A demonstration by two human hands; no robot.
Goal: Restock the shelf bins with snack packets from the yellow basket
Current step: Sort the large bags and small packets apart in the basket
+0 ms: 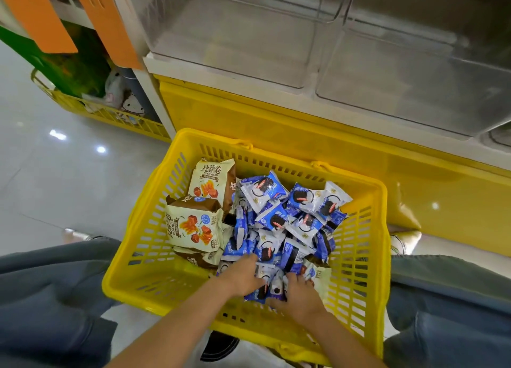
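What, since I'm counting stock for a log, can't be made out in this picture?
1. Head view: how many blue-and-white cookie packets the left hand and right hand grip; the hands cover them.
2. Head view: packets deep in the yellow plastic basket; the top layer and the cream-and-brown snack packets hide them.
3. Head view: clear plastic shelf bins; cut off by the top and right edges, insides blurred by glare.

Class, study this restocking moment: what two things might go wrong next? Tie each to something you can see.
1. The left hand and right hand gather many loose blue packets at once; some may slip from the grip on the way up to the clear bins.
2. Cream packets lie in the same yellow basket; one may get scooped up and mixed in.
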